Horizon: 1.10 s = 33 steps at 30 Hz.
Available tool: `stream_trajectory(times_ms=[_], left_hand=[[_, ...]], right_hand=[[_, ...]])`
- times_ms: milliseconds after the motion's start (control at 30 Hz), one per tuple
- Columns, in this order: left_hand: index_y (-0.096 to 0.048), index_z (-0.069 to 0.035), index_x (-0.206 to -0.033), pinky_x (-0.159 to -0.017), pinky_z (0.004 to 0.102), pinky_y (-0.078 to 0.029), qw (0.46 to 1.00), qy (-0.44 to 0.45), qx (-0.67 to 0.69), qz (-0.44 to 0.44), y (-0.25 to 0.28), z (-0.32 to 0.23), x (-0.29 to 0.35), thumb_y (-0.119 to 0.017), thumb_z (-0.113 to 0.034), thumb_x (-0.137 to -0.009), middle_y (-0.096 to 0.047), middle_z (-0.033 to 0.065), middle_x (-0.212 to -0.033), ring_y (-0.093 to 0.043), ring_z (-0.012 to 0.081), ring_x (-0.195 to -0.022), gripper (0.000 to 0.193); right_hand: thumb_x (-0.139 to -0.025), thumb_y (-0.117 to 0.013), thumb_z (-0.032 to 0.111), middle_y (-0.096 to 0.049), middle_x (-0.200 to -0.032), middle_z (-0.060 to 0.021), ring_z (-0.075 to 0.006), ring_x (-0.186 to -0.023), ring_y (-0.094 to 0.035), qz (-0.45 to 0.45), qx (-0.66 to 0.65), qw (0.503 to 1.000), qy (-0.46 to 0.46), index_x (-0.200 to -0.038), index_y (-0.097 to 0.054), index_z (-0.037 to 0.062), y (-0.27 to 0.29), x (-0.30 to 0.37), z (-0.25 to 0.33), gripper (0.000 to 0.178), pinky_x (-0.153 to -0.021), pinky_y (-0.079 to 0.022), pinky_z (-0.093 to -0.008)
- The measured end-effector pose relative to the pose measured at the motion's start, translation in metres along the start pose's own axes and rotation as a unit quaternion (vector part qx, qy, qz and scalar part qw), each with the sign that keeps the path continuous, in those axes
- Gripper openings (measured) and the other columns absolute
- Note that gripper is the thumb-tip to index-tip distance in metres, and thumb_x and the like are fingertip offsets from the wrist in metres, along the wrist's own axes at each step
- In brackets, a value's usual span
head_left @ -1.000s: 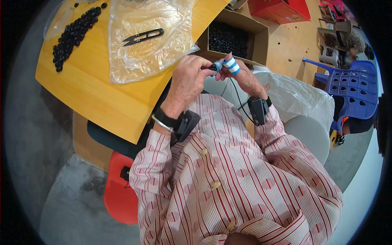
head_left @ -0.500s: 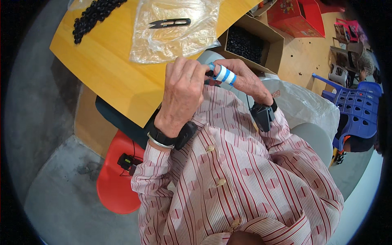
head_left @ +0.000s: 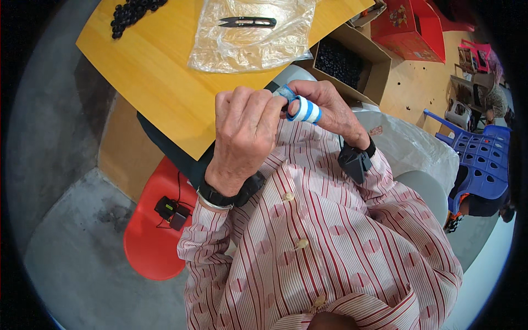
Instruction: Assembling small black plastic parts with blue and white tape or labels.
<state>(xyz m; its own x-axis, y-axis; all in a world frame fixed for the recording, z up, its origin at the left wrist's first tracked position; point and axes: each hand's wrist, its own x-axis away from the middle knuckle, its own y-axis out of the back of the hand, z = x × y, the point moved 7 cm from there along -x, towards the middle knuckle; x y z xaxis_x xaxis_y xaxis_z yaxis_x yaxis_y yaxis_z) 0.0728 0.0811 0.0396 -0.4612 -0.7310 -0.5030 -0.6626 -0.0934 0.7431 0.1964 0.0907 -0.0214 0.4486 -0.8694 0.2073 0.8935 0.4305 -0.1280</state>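
My left hand point(head_left: 245, 132) is closed, its fingers curled and their tips meeting those of my right hand above my lap. My right hand point(head_left: 333, 113) is also closed, with blue-and-white striped tape point(head_left: 306, 110) round its thumb and bluish tape on the index finger. A small black piece point(head_left: 285, 107) shows between the fingertips of both hands, mostly hidden by them. Beyond, on the yellow table, black thread snips point(head_left: 247, 22) lie on a crumpled clear plastic bag point(head_left: 220, 55). Small black ring-shaped parts point(head_left: 129, 16) are heaped at the far left.
A cardboard box point(head_left: 379, 77) of many black parts stands right of the table point(head_left: 137, 77), near a red box point(head_left: 407, 33). A red stool point(head_left: 148, 247) with a small black device point(head_left: 171, 212) is at my left. A blue plastic chair point(head_left: 484, 159) stands far right.
The view has shifted, so the table and its things sit slightly higher and further right. My hands stay together at the small black piece, with the right thumb's tape turned a little.
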Motion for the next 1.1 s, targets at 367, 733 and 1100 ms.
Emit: stream_trajectory(times_ms=[367,733,1100], left_hand=[[-0.061,-0.004,-0.095,-0.067,0.0357,-0.039,0.998,-0.055,-0.035,-0.026,0.02,-0.009,0.016,-0.067,-0.012,-0.073,-0.056,0.0047,-0.09,-0.055,0.0186,-0.077,0.024],[-0.061,-0.007,-0.095,-0.07,0.0365,-0.043,0.997,0.027,0.049,-0.046,0.026,0.009,0.024,-0.071,-0.001,-0.069,-0.061,0.0068,-0.09,-0.058,0.0253,-0.077,0.028],[-0.06,-0.011,-0.092,-0.069,0.0335,-0.039,0.997,0.022,0.049,-0.061,0.018,0.011,0.021,-0.072,-0.017,-0.077,-0.058,0.0006,-0.085,-0.056,0.019,-0.074,0.02]], right_hand=[[-0.073,-0.074,0.042,-0.049,-0.063,-0.0066,-0.0204,-0.056,-0.049,-0.065,0.26,0.945,0.185,-0.079,-0.057,0.0011,-0.015,0.002,0.017,0.046,-0.051,-0.038,-0.0305],[-0.066,-0.08,0.032,-0.051,-0.062,-0.0064,-0.0239,-0.056,-0.053,-0.076,0.329,0.899,0.278,-0.079,-0.056,0.0027,-0.024,0.004,0.032,0.039,-0.05,-0.04,-0.033],[-0.064,-0.078,0.029,-0.05,-0.063,-0.006,-0.0237,-0.059,-0.051,-0.117,0.364,0.857,0.345,-0.074,-0.054,0.0049,-0.024,0.012,0.042,0.035,-0.053,-0.04,-0.0333]])
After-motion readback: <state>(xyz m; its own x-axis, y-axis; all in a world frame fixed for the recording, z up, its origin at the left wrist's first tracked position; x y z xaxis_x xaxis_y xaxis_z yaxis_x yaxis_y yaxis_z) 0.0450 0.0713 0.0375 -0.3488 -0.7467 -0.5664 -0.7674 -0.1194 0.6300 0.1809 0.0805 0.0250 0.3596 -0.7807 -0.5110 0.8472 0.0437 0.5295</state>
